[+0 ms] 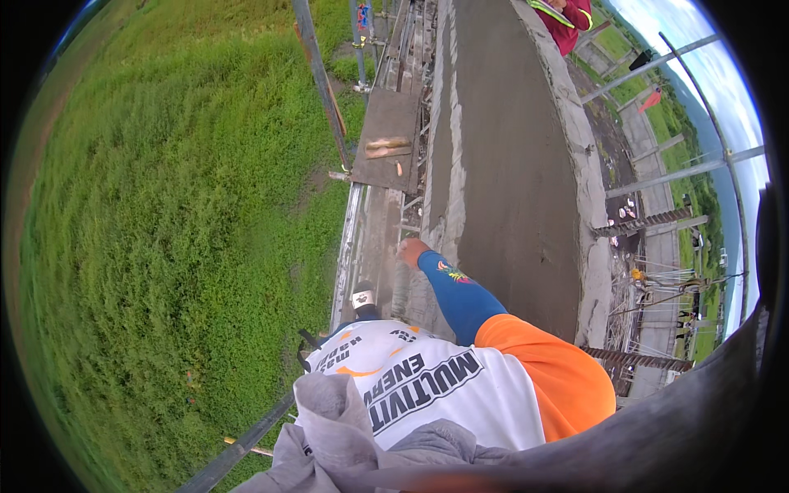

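My right arm, in a blue sleeve below an orange shirt sleeve, reaches forward from the right. My right hand (412,251) hangs low beside the wall's left edge, over the narrow scaffold walkway (378,238). Its fingers look curled in, and whatever they hold, if anything, is hidden. Right of the hand runs the wall's broad face of smooth, wet-looking grey mortar (518,181), with a rough ridge (454,164) along its left side. My left hand is out of sight.
A brown board (386,123) bearing gloves or similar pale pieces (388,148) lies on the walkway ahead. Metal scaffold poles (316,74) rise at its left, above grass far below. Rebar (645,222) juts out right of the wall. Another person's red sleeve (567,25) shows at top right.
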Tool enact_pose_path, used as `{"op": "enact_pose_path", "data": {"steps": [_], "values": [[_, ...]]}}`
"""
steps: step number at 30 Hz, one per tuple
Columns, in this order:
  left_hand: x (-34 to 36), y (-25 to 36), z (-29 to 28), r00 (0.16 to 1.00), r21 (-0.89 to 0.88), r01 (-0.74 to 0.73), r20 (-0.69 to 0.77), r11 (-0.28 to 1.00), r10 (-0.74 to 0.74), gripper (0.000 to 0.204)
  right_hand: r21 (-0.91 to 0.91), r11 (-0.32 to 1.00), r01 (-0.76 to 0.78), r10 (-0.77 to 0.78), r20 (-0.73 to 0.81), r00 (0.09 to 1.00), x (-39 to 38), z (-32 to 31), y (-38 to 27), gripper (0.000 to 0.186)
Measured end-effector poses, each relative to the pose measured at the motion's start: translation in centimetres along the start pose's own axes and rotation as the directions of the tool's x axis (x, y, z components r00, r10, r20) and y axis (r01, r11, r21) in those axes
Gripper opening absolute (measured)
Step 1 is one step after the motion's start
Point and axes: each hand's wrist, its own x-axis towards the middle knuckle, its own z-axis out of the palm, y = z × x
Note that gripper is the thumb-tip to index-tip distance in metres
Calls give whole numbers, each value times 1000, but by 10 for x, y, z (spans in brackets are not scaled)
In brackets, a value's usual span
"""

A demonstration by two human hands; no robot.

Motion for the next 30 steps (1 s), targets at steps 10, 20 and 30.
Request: {"op": "enact_pose_path", "data": {"steps": [10, 20, 30], "values": [[-123, 8, 103, 962, 74, 264, 45, 962, -268, 81, 33, 972, -234, 207, 356, 911, 37, -88, 13, 27], [-70, 107, 177, 982, 330, 83, -188, 940, -21, 94, 322, 786, -529, 279, 578, 767, 185, -138, 70, 25], [-140, 380, 739, 603, -439, 39, 727, 898, 329, 83, 363, 907, -211, 208, 50, 977, 320, -280, 169, 26]]}}
